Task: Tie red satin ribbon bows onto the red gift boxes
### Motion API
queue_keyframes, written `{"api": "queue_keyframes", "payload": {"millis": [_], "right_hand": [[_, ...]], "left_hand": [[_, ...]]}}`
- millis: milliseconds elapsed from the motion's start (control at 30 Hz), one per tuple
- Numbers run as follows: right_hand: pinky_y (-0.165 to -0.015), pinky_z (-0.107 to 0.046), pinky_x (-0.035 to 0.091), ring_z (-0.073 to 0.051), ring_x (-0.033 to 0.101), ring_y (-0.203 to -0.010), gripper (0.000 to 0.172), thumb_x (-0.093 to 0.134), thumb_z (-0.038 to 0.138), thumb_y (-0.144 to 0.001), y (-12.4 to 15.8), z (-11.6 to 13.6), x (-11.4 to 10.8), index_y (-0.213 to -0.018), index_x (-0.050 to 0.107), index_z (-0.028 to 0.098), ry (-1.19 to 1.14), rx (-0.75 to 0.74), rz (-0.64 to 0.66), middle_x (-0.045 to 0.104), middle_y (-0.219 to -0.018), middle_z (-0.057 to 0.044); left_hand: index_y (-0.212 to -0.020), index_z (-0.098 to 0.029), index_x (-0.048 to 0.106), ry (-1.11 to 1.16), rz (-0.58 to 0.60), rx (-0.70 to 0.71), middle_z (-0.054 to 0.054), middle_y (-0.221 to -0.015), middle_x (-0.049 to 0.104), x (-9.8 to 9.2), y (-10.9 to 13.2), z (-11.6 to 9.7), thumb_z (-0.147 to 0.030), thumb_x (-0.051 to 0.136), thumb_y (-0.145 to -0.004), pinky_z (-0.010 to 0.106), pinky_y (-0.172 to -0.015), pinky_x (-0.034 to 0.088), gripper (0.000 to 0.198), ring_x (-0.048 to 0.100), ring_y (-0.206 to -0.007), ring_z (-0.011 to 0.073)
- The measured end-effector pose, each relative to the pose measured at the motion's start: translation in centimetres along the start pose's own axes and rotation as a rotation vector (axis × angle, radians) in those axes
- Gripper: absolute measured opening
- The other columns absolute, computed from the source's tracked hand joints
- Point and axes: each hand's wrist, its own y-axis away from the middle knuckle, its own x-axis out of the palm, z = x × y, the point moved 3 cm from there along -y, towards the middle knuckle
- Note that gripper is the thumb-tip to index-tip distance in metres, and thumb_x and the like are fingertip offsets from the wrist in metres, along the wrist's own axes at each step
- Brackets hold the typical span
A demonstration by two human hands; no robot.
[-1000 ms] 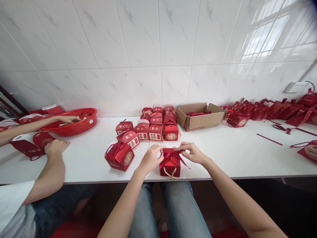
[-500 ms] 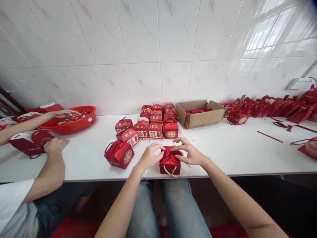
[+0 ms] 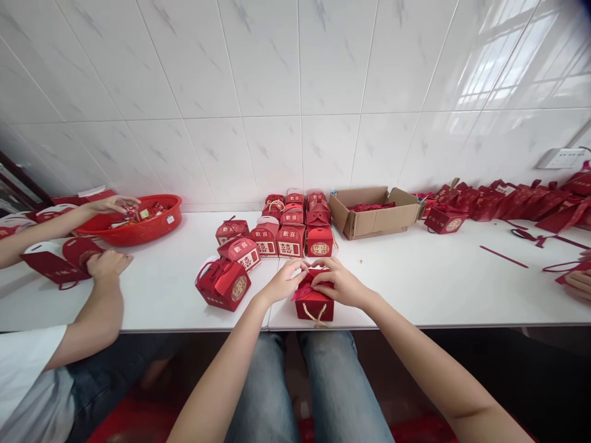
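A small red gift box (image 3: 314,309) with a twisted cream cord handle stands at the table's front edge, before me. A dark red ribbon (image 3: 305,293) lies across its top. My left hand (image 3: 287,282) is at the box's upper left, fingertips pinched on the ribbon. From the right, my right hand (image 3: 340,283) bends over the top, its fingers closed on the ribbon and hiding much of it. The fingertips of both hands nearly meet at the back of the top. Left of my hands sits a red gift box with a tied ribbon (image 3: 223,284).
Several finished-looking red boxes (image 3: 290,240) stand in rows behind. A cardboard carton (image 3: 376,227) holds red ribbons. At left, a co-worker's hand (image 3: 115,204) is over a red basin (image 3: 157,231); the other touches an open box (image 3: 55,261). Another person's hand (image 3: 580,282) shows at right.
My hands have drawn together over the box top, the right one moving left and covering the ribbon's bow. The co-worker's hand at left has lifted slightly from the basin.
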Motion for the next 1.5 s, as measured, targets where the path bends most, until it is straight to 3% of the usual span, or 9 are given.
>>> {"api": "queue_keyframes", "payload": {"millis": [267, 367, 467, 567, 800, 1000, 1300, 1500], "right_hand": [[-0.106, -0.046, 0.034, -0.027, 0.038, -0.128, 0.011, 0.065, 0.025, -0.082, 0.7, -0.2, -0.8, -0.088, 0.074, 0.025, -0.164, 0.013, 0.07, 0.046, -0.133, -0.009], [-0.104, -0.043, 0.038, -0.024, 0.046, -0.123, 0.022, 0.061, 0.027, -0.085, 0.9, -0.5, -1.4, -0.105, 0.069, 0.025, -0.268, 0.035, 0.027, 0.051, -0.13, -0.01], [-0.087, -0.038, 0.049, -0.021, 0.056, -0.106, 0.038, 0.062, 0.035, -0.084, 1.2, -1.4, -1.6, -0.121, 0.059, 0.025, -0.299, 0.166, -0.025, 0.059, -0.117, -0.01], [-0.072, -0.034, 0.051, -0.021, 0.06, -0.091, 0.043, 0.066, 0.042, -0.078, 1.4, -2.5, -1.4, -0.115, 0.062, 0.021, -0.322, 0.328, -0.006, 0.065, -0.107, -0.01], [-0.066, -0.029, 0.047, -0.014, 0.059, -0.07, 0.029, 0.067, 0.041, -0.074, 1.0, -3.2, -1.0, -0.087, 0.067, 0.016, -0.623, 0.521, -0.119, 0.068, -0.083, -0.005], [-0.048, -0.023, 0.038, -0.01, 0.052, -0.056, 0.034, 0.076, 0.041, -0.063, 1.3, -3.0, -1.2, -0.084, 0.066, 0.016, -0.845, 0.591, -0.101, 0.063, -0.07, -0.001], [-0.047, -0.021, 0.035, -0.008, 0.047, -0.053, 0.039, 0.077, 0.041, -0.064, 1.2, -3.0, -0.1, -0.092, 0.065, 0.016, -0.917, 0.609, -0.142, 0.058, -0.066, 0.002], [-0.042, -0.021, 0.026, -0.007, 0.041, -0.049, 0.04, 0.074, 0.043, -0.067, 1.3, -2.2, -0.1, -0.094, 0.065, 0.016, -0.901, 0.58, -0.11, 0.056, -0.065, 0.002]], "left_hand": [[-0.083, -0.021, 0.061, 0.024, -0.099, -0.027, 0.008, -0.11, 0.061, 0.7, -0.5, 1.3, -0.034, 0.05, -0.088, 0.042, -0.104, 0.036, 0.018, 0.051, -0.114, 0.0227], [-0.086, -0.022, 0.062, 0.05, -0.081, -0.028, 0.008, -0.114, 0.06, 0.7, -0.1, 1.3, -0.034, 0.048, -0.089, 0.041, -0.105, 0.036, 0.019, 0.051, -0.116, 0.0216], [-0.083, -0.022, 0.063, 0.069, -0.037, -0.016, 0.007, -0.12, 0.06, 0.6, 0.4, 1.0, -0.033, 0.052, -0.087, 0.041, -0.106, 0.035, 0.015, 0.049, -0.12, 0.0222], [-0.082, -0.023, 0.064, 0.067, 0.002, 0.003, 0.008, -0.124, 0.058, 0.6, 0.6, 0.8, -0.033, 0.056, -0.085, 0.043, -0.109, 0.032, 0.014, 0.046, -0.125, 0.0232], [-0.074, -0.02, 0.064, 0.125, 0.0, -0.093, 0.009, -0.123, 0.059, 0.8, 0.5, 0.9, -0.042, 0.054, -0.085, 0.041, -0.104, 0.037, 0.026, 0.051, -0.12, 0.024], [-0.073, -0.019, 0.064, 0.159, -0.025, -0.126, 0.01, -0.121, 0.061, 0.8, 0.6, 0.8, -0.043, 0.052, -0.086, 0.036, -0.088, 0.048, 0.03, 0.057, -0.111, 0.0241], [-0.075, -0.02, 0.07, 0.178, -0.02, -0.118, 0.01, -0.121, 0.062, 0.7, 0.7, 0.6, -0.042, 0.058, -0.082, 0.036, -0.092, 0.047, 0.026, 0.057, -0.113, 0.0248], [-0.073, -0.019, 0.067, 0.176, -0.048, -0.136, 0.01, -0.12, 0.061, 0.4, 1.2, -0.1, -0.04, 0.059, -0.081, 0.036, -0.094, 0.045, 0.024, 0.057, -0.113, 0.0244]]}}
